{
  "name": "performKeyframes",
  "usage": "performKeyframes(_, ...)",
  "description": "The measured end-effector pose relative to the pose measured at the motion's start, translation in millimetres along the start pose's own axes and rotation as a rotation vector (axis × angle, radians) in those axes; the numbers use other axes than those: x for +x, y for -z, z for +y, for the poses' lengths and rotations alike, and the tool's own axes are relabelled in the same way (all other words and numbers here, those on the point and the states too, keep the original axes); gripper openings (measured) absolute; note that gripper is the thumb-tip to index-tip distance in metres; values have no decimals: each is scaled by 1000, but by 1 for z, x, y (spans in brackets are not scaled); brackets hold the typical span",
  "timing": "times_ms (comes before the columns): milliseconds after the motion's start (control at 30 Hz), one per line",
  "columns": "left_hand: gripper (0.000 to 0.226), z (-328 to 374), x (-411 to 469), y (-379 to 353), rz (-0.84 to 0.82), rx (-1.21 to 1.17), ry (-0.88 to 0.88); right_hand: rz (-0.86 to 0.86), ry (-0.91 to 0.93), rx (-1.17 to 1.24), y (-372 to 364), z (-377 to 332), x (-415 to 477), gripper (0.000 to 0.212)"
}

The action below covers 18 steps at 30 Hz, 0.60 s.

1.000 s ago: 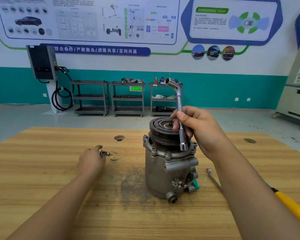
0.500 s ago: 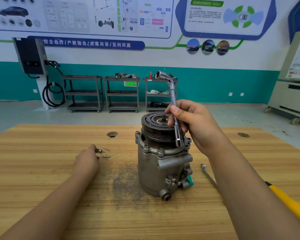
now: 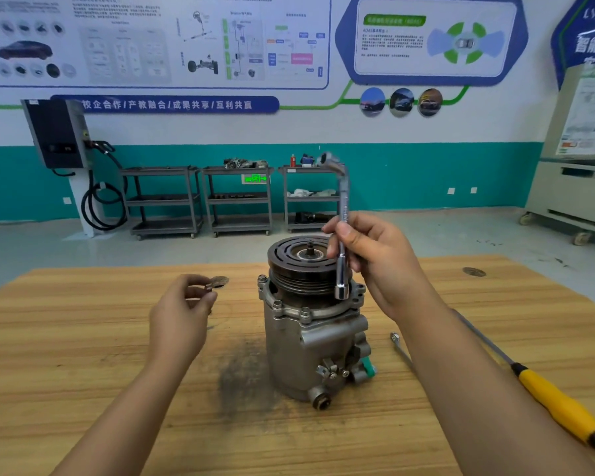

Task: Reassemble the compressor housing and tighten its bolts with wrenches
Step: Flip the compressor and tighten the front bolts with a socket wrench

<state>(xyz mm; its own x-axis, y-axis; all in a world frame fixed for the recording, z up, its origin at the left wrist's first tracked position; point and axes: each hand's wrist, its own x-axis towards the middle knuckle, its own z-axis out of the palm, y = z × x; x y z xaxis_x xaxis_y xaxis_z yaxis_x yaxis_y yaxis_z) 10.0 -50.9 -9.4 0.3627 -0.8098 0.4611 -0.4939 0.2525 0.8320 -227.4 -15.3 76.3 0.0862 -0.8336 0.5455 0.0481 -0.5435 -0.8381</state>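
A grey metal compressor stands upright in the middle of the wooden table, its dark grooved pulley on top. My right hand grips a chrome L-shaped socket wrench held upright; its lower socket end sits at the right rim of the housing flange. My left hand is raised a little above the table left of the compressor and pinches a small bolt between thumb and fingers.
A slim wrench lies on the table right of the compressor, partly under my right forearm. A long screwdriver with a yellow handle lies at the right edge. Dark grime stains the wood in front of the compressor. Carts stand by the far wall.
My left hand has picked the small bolt up off the table and lifted it toward the compressor. My right hand keeps the wrench upright at the flange.
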Motion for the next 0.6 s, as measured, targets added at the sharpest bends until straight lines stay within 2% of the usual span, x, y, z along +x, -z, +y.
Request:
performKeyframes(100,21,40,-23,11,39,-210,-96,186,96,137,11,5,-5,24)
performKeyframes(200,22,73,-51,13,0,-320,-230,388,158,132,22,18,-13,24)
performKeyframes(367,34,114,-69,-7,-135,-191,-465,701,160,6,19,56,-38,22)
performKeyframes(467,24,125,-68,-23,-164,-46,-542,759,202,47,20,62,-45,21)
performKeyframes(600,18,127,-71,-43,-100,95,-650,708,213,53,24,61,-45,20)
